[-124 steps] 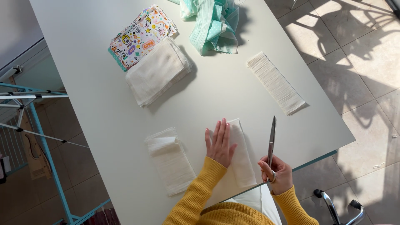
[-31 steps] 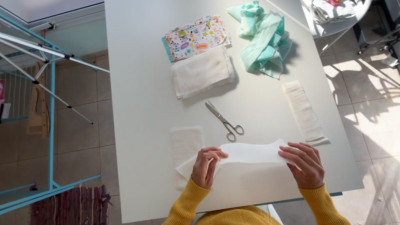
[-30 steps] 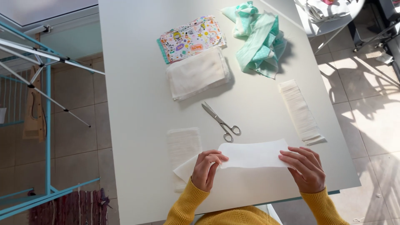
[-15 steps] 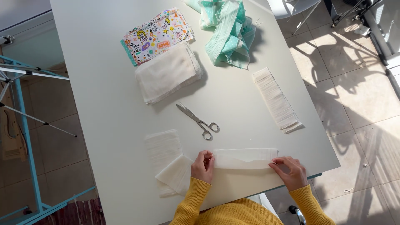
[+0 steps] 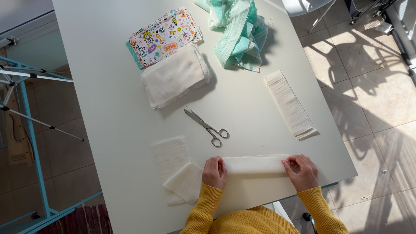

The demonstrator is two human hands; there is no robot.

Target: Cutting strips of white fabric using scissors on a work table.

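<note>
Both the left hand [image 5: 214, 172] and right hand [image 5: 300, 171] pinched the white cloth's [image 5: 253, 164] folded edge, best kept level on the bench [image 5: 108, 108].

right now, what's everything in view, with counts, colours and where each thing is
folded white cloth: one, white, table's near edge, held at both ends
scissors: one pair, silver, table middle
white cloth stack: one, white, beyond the scissors
printed fabric: one, multicoloured, far left
mint fabric: one heap, mint green, far side
pleated strip: one, white, right
thin white pieces: two or more, white, near left
table: one, pale grey
metal rack: one, light blue, floor left
left hand: one
right hand: one
</note>
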